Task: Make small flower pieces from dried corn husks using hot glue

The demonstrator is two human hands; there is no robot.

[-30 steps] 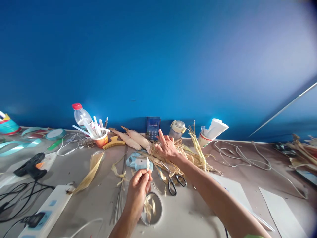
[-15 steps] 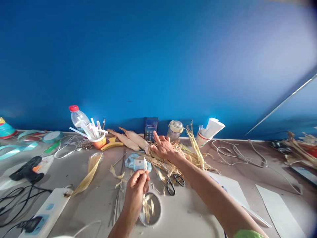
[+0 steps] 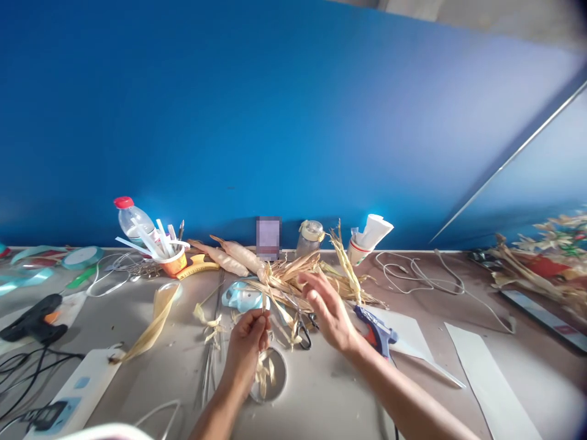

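My left hand (image 3: 250,336) is closed in a pinch on a small, pale strip of corn husk (image 3: 264,300), which pokes up above the fingertips. Just below it stands a round dish (image 3: 285,380) with a few cut husk pieces (image 3: 265,374) inside. My right hand (image 3: 331,315) is raised with its fingers apart, holding nothing. It hovers at the near side of a heap of dry corn husks (image 3: 293,275) and partly hides black-handled scissors (image 3: 303,337). A blue glue gun (image 3: 376,330) lies right of that hand. Behind my left hand is a light blue object (image 3: 235,296).
At the back stand a cup of white sticks (image 3: 174,264), a red-capped bottle (image 3: 132,220), an upright phone (image 3: 268,235), a lidded jar (image 3: 309,238) and a paper cup (image 3: 358,252). A black glue gun (image 3: 39,321) and power strip (image 3: 80,391) lie left; white sheets (image 3: 486,373) lie right.
My right hand has drawn back from in front of the phone, toward me and right, uncovering the blue glue gun. My left hand keeps its pinch. The phone's screen has changed, and the view has shifted.
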